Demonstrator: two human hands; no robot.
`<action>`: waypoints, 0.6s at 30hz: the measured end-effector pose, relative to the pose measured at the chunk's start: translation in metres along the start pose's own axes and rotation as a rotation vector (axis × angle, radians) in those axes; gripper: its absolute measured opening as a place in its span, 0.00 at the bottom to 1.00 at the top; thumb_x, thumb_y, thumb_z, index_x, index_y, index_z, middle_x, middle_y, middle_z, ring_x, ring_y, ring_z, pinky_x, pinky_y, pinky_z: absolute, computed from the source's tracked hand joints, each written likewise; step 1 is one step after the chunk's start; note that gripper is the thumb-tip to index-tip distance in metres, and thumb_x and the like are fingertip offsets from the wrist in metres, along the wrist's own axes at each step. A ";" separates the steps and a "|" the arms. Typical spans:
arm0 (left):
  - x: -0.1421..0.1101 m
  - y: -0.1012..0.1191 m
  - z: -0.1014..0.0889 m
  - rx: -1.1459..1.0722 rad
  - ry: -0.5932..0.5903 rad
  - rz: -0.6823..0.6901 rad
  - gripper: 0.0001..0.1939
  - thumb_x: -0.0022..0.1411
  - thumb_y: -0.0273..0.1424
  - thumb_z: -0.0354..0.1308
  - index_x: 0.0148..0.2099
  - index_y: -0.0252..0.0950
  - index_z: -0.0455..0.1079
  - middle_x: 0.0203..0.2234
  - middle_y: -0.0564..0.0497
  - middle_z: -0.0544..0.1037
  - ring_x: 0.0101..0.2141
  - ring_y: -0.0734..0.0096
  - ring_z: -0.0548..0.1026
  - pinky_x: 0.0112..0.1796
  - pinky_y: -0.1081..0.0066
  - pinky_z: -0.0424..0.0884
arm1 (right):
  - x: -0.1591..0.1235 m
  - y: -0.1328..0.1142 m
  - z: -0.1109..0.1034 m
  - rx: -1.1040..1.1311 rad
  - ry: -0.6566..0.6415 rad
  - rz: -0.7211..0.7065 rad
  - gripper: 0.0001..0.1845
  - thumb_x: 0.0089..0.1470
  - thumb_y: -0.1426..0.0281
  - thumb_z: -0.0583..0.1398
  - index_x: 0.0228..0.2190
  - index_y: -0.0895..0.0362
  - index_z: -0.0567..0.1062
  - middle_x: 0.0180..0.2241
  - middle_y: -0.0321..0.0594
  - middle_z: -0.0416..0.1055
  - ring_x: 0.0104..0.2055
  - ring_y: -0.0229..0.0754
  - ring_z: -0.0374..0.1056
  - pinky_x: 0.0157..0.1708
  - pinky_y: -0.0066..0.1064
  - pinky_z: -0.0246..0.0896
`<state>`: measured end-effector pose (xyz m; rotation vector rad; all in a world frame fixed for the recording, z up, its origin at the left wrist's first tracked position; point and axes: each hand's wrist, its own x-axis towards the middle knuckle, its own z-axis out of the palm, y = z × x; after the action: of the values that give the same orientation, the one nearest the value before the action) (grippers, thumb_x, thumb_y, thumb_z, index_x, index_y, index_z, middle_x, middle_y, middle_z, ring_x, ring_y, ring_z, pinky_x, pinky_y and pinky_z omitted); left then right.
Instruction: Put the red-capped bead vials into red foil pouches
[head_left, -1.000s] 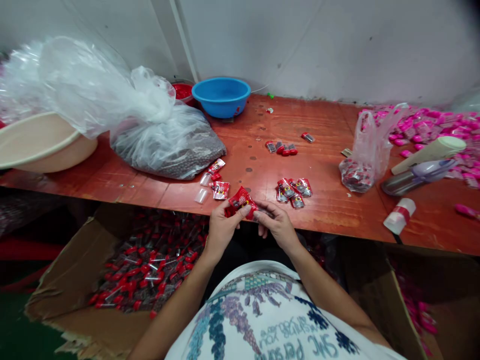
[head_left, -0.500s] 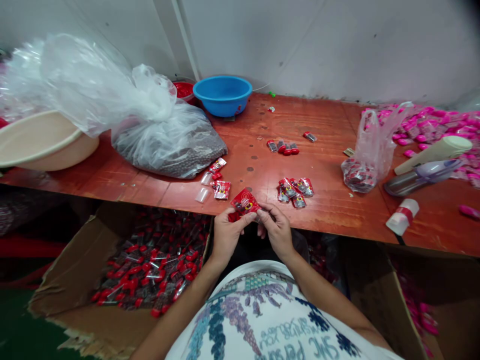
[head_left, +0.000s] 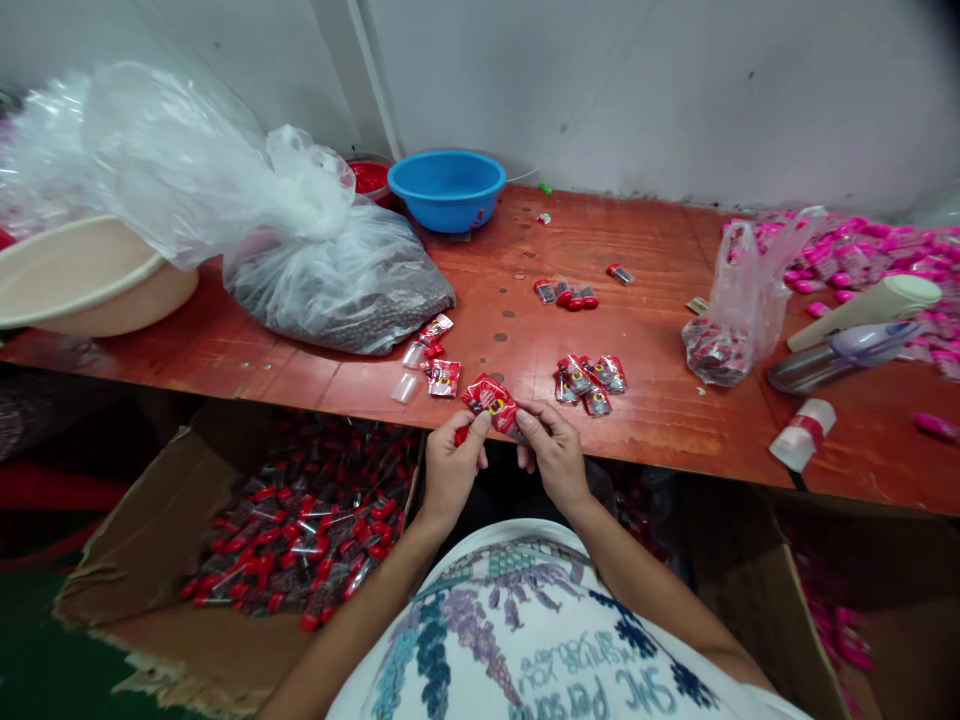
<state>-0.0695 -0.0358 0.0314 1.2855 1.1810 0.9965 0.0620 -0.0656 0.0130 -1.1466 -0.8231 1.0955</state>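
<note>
Both my hands meet at the near edge of the red wooden table (head_left: 660, 420). My left hand (head_left: 451, 465) and my right hand (head_left: 551, 450) pinch a small red printed packet (head_left: 491, 398) between their fingertips, just above the table edge. A few similar packets (head_left: 591, 378) lie in a cluster right of it on the table. More small packets and clear sleeves (head_left: 429, 362) lie to the left.
A large clear plastic bag of dark beads (head_left: 337, 290), a beige basin (head_left: 82, 280) and a blue bowl (head_left: 448, 188) stand at left and back. A small bag (head_left: 724, 330), pink items (head_left: 862, 255) and a tool (head_left: 847, 345) lie right. A cardboard box of red-capped tubes (head_left: 292, 530) sits below.
My hands have drawn slightly closer together and the red packet has tilted a little; the view shifted slightly. Nothing else on the table has moved.
</note>
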 end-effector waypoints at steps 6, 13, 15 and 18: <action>-0.006 0.005 0.003 0.055 0.037 0.038 0.14 0.61 0.39 0.54 0.28 0.35 0.66 0.11 0.59 0.62 0.13 0.80 0.58 0.17 0.78 0.55 | -0.002 0.001 -0.002 0.143 -0.027 0.129 0.15 0.53 0.61 0.60 0.41 0.56 0.75 0.20 0.30 0.67 0.11 0.26 0.55 0.08 0.18 0.45; -0.011 0.007 0.002 0.117 0.046 0.076 0.15 0.61 0.38 0.55 0.26 0.35 0.67 0.12 0.59 0.62 0.14 0.81 0.60 0.18 0.78 0.56 | -0.003 -0.002 -0.005 0.065 -0.029 0.039 0.14 0.54 0.62 0.60 0.41 0.54 0.76 0.27 0.32 0.69 0.12 0.25 0.57 0.08 0.18 0.44; -0.011 0.008 0.002 0.098 0.039 0.054 0.14 0.60 0.38 0.56 0.27 0.34 0.68 0.12 0.59 0.63 0.14 0.81 0.59 0.18 0.78 0.56 | -0.003 -0.003 -0.005 0.038 -0.027 0.019 0.14 0.54 0.62 0.59 0.42 0.53 0.76 0.28 0.33 0.69 0.12 0.24 0.56 0.08 0.18 0.45; -0.010 0.007 0.005 -0.008 0.029 -0.025 0.11 0.55 0.37 0.62 0.35 0.34 0.72 0.12 0.60 0.64 0.14 0.82 0.59 0.16 0.79 0.54 | -0.004 -0.002 -0.004 0.005 -0.022 -0.019 0.14 0.56 0.63 0.58 0.43 0.53 0.75 0.30 0.33 0.68 0.13 0.24 0.57 0.09 0.19 0.48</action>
<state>-0.0652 -0.0463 0.0391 1.2508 1.2113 1.0041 0.0648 -0.0704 0.0146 -1.1225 -0.8460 1.0958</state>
